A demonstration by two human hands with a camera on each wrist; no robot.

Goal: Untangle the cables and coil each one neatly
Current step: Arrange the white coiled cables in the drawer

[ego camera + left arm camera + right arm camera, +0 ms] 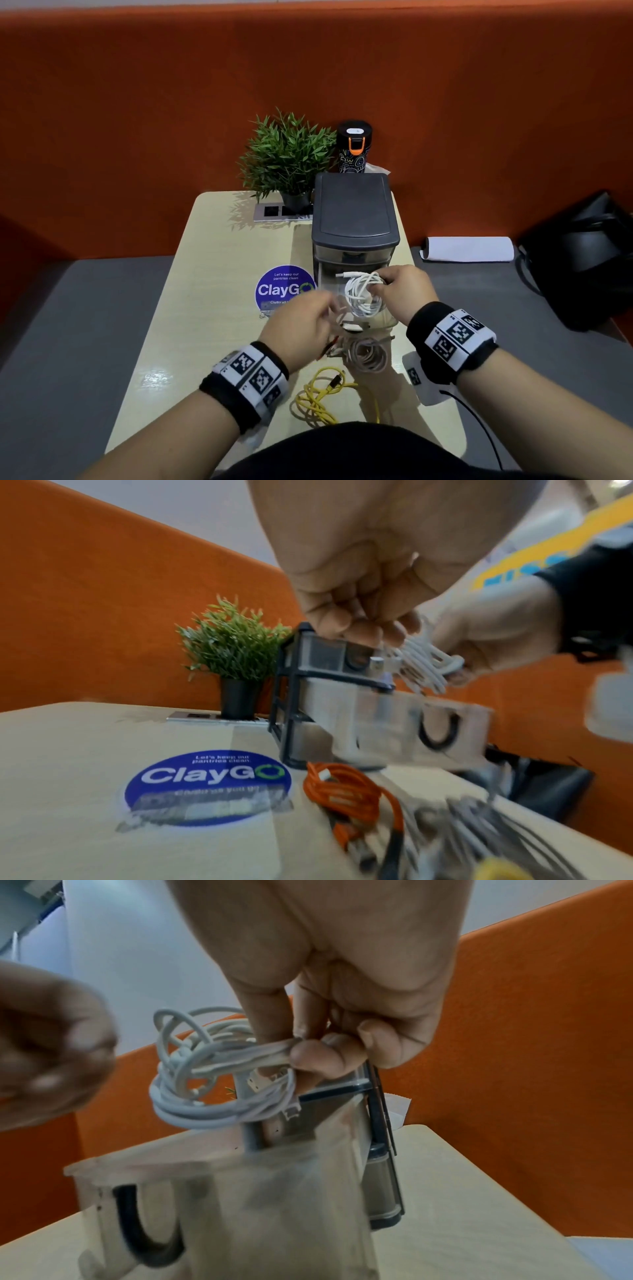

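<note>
My right hand pinches a coiled white cable between thumb and fingers, just above the pulled-out clear drawer of a small dark drawer unit. One white plug sticks out to the left. My left hand hovers blurred beside the coil with loosely curled fingers and nothing in it. On the table in front of the drawer lie a coiled grey cable, an orange cable and a loose yellow cable.
A potted plant and a black bottle stand behind the drawer unit. A blue ClayGo sticker marks the table on the left. To the right, on the grey seat, lie a white roll and a black bag.
</note>
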